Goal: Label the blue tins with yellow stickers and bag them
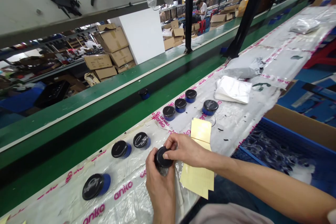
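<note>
My left hand [160, 189] is wrapped around a round black-topped unit [163, 161], holding it tilted just above the plastic-covered bench. On its black face rest the thumb and curled forefinger of my right hand [185, 149], closed together; anything between those fingertips is hidden. Under my right wrist lie strips of yellow sheet [201, 129]. Similar round units with black tops and blue sides stand to the left: one near the front [93, 186], one behind it [121, 149] and another beside that [141, 140]. Farther along are several more, including a single unit [210, 106].
A green conveyor [118, 112] runs behind the bench, carrying another round unit [144, 93]. White folded sheets [233, 89] and a plastic bag [244, 68] lie farther right. A blue crate [278, 150] of clear plastic pieces stands at right. A person [202, 9] sits far back.
</note>
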The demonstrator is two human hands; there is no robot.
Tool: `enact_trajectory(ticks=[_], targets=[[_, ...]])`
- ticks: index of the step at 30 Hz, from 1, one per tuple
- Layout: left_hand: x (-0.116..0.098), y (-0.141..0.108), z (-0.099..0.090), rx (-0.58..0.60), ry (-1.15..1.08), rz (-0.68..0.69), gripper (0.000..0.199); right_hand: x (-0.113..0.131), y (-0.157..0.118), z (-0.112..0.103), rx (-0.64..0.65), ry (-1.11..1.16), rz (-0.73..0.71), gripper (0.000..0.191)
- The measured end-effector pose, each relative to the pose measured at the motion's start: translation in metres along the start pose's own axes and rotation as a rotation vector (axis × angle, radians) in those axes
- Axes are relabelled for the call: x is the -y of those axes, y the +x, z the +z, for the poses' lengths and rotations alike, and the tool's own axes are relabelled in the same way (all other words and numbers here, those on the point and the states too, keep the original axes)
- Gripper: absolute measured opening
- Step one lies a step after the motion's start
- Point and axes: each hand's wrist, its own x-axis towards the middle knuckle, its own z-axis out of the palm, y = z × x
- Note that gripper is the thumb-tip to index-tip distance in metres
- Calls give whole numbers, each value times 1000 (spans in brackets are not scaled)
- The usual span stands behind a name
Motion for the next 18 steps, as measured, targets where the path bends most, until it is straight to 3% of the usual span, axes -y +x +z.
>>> enact_trajectory(ticks=[6, 11, 14, 18], targets=[[4, 0, -3, 10, 3, 28, 64, 5, -3, -1, -18, -9, -48, 9], [6, 1, -3, 33, -1, 1, 65, 8, -1, 1, -5, -158, -32, 29], [3, 2, -3, 1, 1, -27, 69, 14, 2, -7, 18, -209, -83, 10], [-3, -2, -3, -26, -7, -37, 68, 21, -9, -19, 104, -369, -268, 26]])
